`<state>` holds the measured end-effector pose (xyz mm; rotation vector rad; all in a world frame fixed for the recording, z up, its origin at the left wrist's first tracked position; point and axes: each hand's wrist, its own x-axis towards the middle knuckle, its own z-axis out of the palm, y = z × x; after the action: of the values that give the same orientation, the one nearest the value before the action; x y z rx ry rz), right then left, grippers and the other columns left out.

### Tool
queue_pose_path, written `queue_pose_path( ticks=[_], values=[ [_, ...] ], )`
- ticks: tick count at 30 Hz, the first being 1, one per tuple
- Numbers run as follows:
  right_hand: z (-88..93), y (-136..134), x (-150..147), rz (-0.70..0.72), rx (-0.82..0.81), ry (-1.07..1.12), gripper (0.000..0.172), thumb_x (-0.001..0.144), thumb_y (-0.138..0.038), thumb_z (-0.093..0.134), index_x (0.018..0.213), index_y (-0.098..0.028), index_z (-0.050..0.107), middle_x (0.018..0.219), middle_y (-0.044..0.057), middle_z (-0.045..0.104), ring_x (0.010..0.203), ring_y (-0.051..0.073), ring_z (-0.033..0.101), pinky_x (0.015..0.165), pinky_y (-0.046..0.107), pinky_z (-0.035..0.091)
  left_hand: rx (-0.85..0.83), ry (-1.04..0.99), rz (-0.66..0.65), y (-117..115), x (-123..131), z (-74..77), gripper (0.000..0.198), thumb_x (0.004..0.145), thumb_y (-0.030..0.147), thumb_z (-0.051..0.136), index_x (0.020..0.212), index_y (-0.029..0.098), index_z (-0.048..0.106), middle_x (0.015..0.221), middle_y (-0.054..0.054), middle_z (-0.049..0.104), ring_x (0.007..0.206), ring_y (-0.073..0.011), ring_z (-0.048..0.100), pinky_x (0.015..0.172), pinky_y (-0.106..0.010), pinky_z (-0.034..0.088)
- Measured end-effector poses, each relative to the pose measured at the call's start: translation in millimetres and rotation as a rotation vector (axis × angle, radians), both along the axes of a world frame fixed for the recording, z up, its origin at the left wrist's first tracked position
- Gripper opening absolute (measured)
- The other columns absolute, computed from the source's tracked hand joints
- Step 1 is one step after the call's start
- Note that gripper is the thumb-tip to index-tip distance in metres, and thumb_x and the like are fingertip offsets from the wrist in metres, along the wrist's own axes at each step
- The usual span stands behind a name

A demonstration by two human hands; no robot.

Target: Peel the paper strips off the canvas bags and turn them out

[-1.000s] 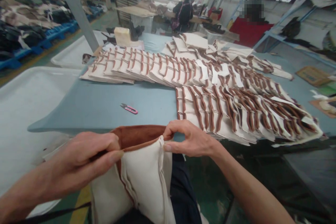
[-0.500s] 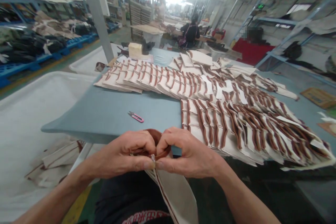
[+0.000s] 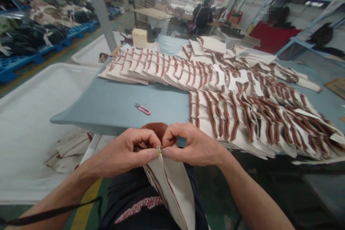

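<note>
Between my hands hangs a cream fabric piece (image 3: 176, 183) with brown edging, like a sewn bag part; its brown inner side shows at the top. My left hand (image 3: 134, 149) pinches its upper edge between thumb and forefinger. Right beside it, my right hand (image 3: 188, 143) pinches the same edge, the thumbs almost touching. The lower end of the piece hangs down over my dark apron. Pink thread snips (image 3: 142, 109) lie on the blue-grey table (image 3: 118, 107) just beyond my hands.
Rows of cream pieces with brown edging (image 3: 242, 122) cover the table's right side and back. On the left stands a white bin (image 3: 32, 104) with some fabric pieces inside. A grey post (image 3: 101, 10) rises behind it. A person (image 3: 202, 16) sits further back.
My view has tipped down a little, so the table sits higher in it. The piece has spread wider below my hands, which still pinch its edge. A black strap now shows at lower left.
</note>
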<state>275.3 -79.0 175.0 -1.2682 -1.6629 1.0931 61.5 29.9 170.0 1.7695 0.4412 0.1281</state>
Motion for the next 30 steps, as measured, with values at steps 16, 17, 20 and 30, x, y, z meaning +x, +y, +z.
queue_pose_path(
  ticks=[16,17,20,30],
  values=[
    [11.6,-4,2,-0.002,-0.076,-0.055,0.016,0.090,-0.029,0.069,0.079,-0.019,0.064,0.069,-0.005,0.061,0.061,0.011,0.053,0.058,0.022,0.041,0.031,0.085,0.014,-8,4,14.3,0.024,0.091,0.036,0.067,0.082,0.017,0.078,0.075,0.001,0.072,0.069,-0.0137,0.061,0.064,-0.021,0.049],
    [12.5,-4,2,0.000,-0.079,-0.062,0.014,0.089,-0.028,0.068,0.079,-0.019,0.064,0.069,-0.005,0.062,0.062,0.011,0.054,0.059,0.023,0.041,0.034,0.093,0.019,-9,5,15.5,0.025,0.091,0.037,0.067,0.081,0.017,0.078,0.075,0.001,0.072,0.069,-0.0140,0.061,0.064,-0.021,0.049],
    [13.3,-5,1,-0.019,-0.080,-0.098,0.010,0.088,-0.025,0.065,0.080,-0.020,0.064,0.071,-0.004,0.064,0.063,0.011,0.056,0.060,0.023,0.042,0.039,0.109,0.049,-10,7,17.1,0.026,0.089,0.039,0.067,0.079,0.017,0.076,0.074,0.001,0.071,0.067,-0.0140,0.059,0.063,-0.022,0.048],
    [6.2,-5,-9,-0.107,-0.069,-0.134,0.008,0.088,-0.024,0.057,0.080,-0.022,0.058,0.070,-0.005,0.058,0.064,0.012,0.051,0.060,0.026,0.036,-0.113,0.093,0.100,-11,8,9.6,0.027,0.083,0.043,0.071,0.074,0.018,0.067,0.065,0.004,0.060,0.061,-0.0122,0.049,0.060,-0.022,0.042]
  ],
)
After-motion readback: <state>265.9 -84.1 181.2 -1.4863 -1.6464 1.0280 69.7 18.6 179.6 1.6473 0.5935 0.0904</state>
